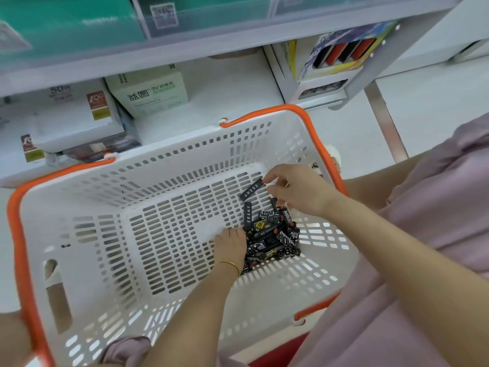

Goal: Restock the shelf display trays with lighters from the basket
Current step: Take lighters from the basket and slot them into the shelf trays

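- Right hand [296,190] pinches one black lighter [252,189] by its end, between thumb and fingertips, just beyond the heap.
- Left hand [230,243], with a gold bangle [230,265] at the wrist, lies knuckles-up against the left edge of the pile of lighters [272,235]. Its fingertips are hidden, so whether it grips anything cannot be determined.
- Location: the pile sits on the basket [79,207] floor, toward the right wall. The display tray [341,56] stands on the shelf beyond the basket's far right corner and holds red and black lighters upright.
- Recommended procedure, as a judgement:
  - Use the left hand as a stop so the pile stays bunched.
  - Collect several lighters with the right hand, all aligned the same way, before lifting.
  - Turn each one to match the upright stock in the tray before inserting it.
- Legible writing:
  - "50w" and a red "100" logo on the white box [76,115].
  - "益圆" and "9V" on the pale box [150,92].
  - White characters on the held lighter and a yellow label in the pile are too small to read.
  - The shelf tag [162,15] is blurred.
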Demonstrator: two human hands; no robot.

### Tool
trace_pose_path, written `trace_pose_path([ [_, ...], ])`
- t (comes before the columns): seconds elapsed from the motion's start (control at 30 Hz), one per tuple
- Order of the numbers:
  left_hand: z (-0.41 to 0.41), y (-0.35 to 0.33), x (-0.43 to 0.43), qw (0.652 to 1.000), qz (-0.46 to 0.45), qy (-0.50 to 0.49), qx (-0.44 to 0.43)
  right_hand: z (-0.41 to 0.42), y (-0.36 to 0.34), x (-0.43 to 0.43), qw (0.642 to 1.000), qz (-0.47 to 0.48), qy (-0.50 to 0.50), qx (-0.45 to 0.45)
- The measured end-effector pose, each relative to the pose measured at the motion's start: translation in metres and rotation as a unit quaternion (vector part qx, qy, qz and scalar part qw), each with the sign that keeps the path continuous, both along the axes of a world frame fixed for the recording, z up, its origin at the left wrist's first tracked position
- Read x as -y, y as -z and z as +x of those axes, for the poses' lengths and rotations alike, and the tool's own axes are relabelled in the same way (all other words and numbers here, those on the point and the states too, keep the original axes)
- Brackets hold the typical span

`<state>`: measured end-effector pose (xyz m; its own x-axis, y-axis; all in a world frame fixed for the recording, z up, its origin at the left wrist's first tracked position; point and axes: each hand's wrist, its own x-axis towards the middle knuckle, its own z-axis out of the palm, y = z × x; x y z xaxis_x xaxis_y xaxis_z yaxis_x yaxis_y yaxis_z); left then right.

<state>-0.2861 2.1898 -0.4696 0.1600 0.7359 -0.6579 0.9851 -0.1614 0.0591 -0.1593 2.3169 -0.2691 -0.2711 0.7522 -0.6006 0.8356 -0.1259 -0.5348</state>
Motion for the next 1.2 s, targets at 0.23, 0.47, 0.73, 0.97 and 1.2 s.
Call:
trace_pose_path([
  [0.23, -0.004, 0.0, 0.004, 0.999, -0.028, -0.021, 0.042, 0.001, -0.001, 0.0, 1.0, 0.007, -0.003, -0.007],
  [0.47, -0.013, -0.019, -0.015, 0.964, -0.014, -0.204, 0.171, 0.003, -0.004, -0.002, 1.0, 0.018, 0.007, -0.02],
  [0.73, 0.039, -0.032, -0.053, 0.972, 0.047, -0.1, 0.209, 0.004, -0.001, -0.005, 0.999, 0.029, 0.02, -0.023],
  [0.97, 0.053, -0.006, -0.037, 0.961, 0.124, -0.072, 0.237, 0.007, 0.0, -0.008, 0.999, 0.024, 0.029, -0.015],
  [1.2, 0.05, -0.009, -0.035, 0.976, -0.017, -0.114, 0.183, 0.002, -0.003, -0.006, 1.0, 0.019, 0.013, -0.01],
])
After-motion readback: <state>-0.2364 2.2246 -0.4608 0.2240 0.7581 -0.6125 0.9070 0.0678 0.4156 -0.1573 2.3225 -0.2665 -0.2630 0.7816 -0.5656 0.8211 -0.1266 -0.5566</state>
